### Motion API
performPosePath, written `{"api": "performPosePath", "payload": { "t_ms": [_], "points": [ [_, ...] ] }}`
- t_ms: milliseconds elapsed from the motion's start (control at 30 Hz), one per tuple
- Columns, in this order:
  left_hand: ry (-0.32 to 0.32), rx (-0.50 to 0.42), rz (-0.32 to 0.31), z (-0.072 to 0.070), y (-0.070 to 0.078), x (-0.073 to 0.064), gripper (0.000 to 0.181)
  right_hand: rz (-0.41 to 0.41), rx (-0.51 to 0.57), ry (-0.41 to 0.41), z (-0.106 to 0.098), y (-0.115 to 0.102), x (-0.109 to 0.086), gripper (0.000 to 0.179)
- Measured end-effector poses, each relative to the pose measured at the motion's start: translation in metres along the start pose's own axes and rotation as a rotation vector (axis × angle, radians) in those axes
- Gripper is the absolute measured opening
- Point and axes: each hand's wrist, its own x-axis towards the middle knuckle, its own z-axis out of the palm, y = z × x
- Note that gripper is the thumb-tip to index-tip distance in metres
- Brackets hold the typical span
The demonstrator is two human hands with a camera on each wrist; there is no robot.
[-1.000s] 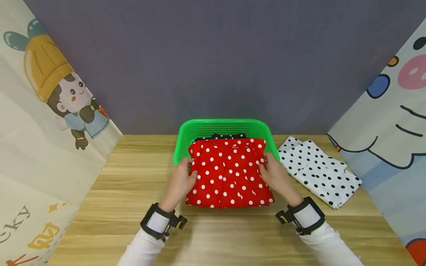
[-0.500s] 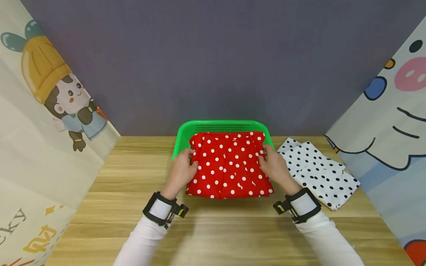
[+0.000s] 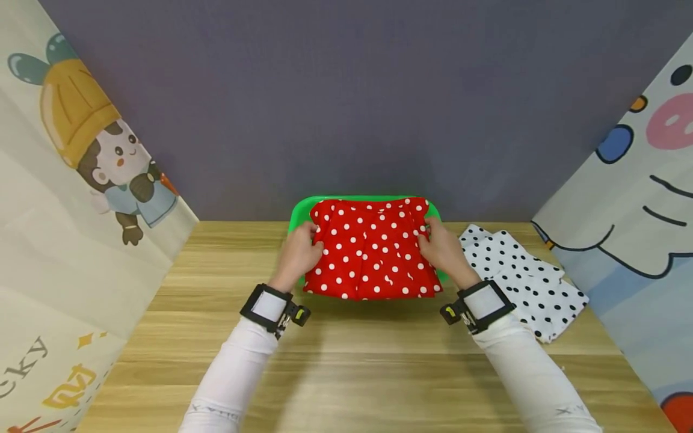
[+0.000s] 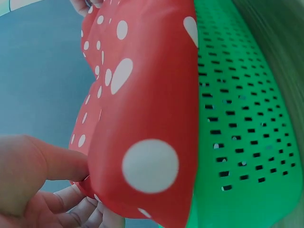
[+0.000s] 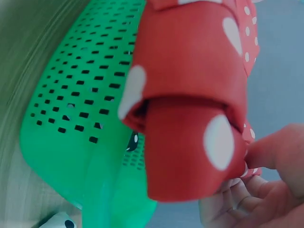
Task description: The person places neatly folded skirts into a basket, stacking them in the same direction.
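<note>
A folded red cloth with white dots [image 3: 373, 252] is stretched between my two hands above the green plastic basket [image 3: 298, 213]. At its left edge my left hand [image 3: 299, 252] pinches the fabric, thumb on top and fingers underneath. My right hand [image 3: 446, 251] grips the opposite edge in the same way. In the left wrist view the cloth [image 4: 142, 118] hangs beside the perforated basket wall [image 4: 237, 118]. The right wrist view shows a folded layer of the cloth [image 5: 190, 147] over the basket rim [image 5: 102, 185]. Most of the basket's inside is hidden by the cloth.
To the right of the basket, a folded white cloth with black dots [image 3: 520, 276] lies on the wooden table [image 3: 368, 373]. A grey wall [image 3: 357, 96] rises behind the basket. Printed curtains [image 3: 54, 252] hang at both sides.
Both hands have carried the red cloth away from me, further over the basket. The dark dotted fabric seen inside the basket earlier is now covered in the head view.
</note>
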Motion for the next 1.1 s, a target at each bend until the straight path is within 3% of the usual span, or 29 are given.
{"api": "performPosePath", "payload": {
  "t_ms": [267, 667, 1100],
  "points": [
    [-0.037, 0.07, -0.035, -0.001, 0.002, 0.018, 0.035, 0.055, 0.026, -0.078, 0.001, -0.001, 0.019, 0.047],
    [-0.045, 0.106, -0.033, 0.0, 0.004, 0.038, 0.034, 0.054, -0.016, -0.09, 0.0, -0.005, 0.042, 0.046],
    [-0.068, 0.145, -0.042, 0.005, 0.007, 0.056, 0.027, 0.11, -0.047, -0.132, 0.0, -0.011, 0.058, 0.049]
  ]
}}
